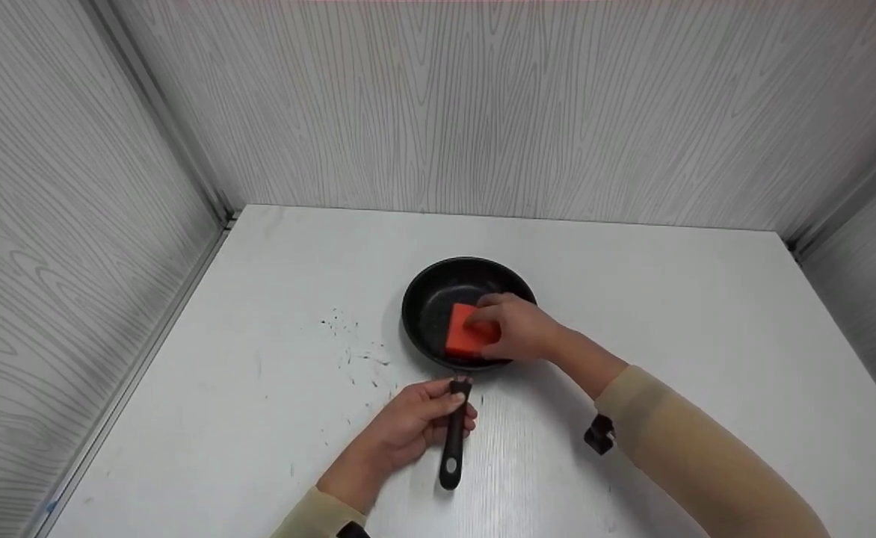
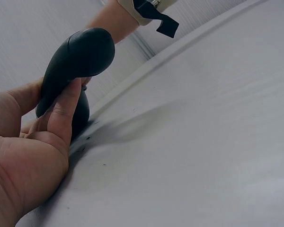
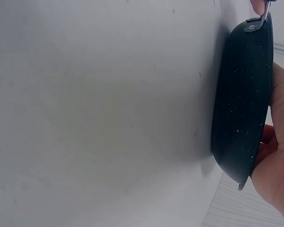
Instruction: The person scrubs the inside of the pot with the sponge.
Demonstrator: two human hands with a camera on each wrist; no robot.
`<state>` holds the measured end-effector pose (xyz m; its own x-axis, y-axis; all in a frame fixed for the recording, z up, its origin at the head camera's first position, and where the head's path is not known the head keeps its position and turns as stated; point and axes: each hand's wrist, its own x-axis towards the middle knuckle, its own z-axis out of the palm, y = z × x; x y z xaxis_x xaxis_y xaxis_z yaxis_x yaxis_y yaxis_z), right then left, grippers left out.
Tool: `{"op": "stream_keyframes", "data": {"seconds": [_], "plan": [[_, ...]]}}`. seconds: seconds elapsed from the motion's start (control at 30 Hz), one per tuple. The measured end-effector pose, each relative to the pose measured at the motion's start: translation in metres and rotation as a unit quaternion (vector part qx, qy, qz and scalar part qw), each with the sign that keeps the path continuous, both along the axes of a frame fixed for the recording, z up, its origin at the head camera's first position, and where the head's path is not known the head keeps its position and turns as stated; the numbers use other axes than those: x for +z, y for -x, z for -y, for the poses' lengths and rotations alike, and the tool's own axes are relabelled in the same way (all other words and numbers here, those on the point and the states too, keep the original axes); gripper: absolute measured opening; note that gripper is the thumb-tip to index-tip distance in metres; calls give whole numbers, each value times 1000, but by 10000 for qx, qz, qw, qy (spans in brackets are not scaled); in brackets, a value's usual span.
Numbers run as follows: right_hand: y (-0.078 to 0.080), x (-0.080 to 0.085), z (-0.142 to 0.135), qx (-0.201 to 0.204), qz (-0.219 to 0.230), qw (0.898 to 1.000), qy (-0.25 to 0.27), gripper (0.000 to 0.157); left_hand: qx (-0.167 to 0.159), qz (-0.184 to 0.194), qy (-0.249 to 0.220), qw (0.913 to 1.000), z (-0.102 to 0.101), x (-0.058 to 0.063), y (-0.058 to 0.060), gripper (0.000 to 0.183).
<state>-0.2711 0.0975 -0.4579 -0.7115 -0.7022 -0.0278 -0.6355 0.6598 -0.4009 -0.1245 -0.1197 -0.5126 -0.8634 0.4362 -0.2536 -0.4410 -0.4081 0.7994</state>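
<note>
A black frying pan (image 1: 438, 299) sits on the white table, its handle (image 1: 453, 448) pointing toward me. My left hand (image 1: 415, 418) grips that handle near the pan, thumb on top and fingers curled beneath; the left wrist view shows the handle (image 2: 80, 52) between thumb and fingers. Inside the pan, my right hand (image 1: 520, 329) holds an orange-red sponge (image 1: 462, 332) against the lower part of the pan floor. From the right wrist camera, the pan's speckled outer wall (image 3: 241, 94) hides the sponge and most of the fingers of the right hand (image 3: 277, 156).
Dark crumbs and smudges (image 1: 356, 351) lie on the white tabletop (image 1: 296, 261) left of the pan. Wood-grain panels (image 1: 483, 112) enclose the table at the back and both sides. Each sleeve carries a small black clip (image 1: 599, 435) near the wrist.
</note>
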Motion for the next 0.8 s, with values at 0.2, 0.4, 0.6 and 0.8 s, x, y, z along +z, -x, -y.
{"op": "stream_keyframes", "data": {"seconds": [0.2, 0.4, 0.6, 0.8], "plan": [[-2, -1, 6, -14, -66, 10000, 5, 44, -45, -66, 16, 10000, 0, -1, 0, 49], [-3, -3, 9, -43, -106, 9999, 46, 44, -13, -77, -17, 10000, 0, -2, 0, 49], [-3, -2, 12, -205, -47, 9998, 58, 44, 40, -50, -57, 10000, -1, -1, 1, 49], [-3, -3, 12, -287, -55, 9995, 140, 45, 65, -29, -23, 10000, -1, -1, 1, 50]]}}
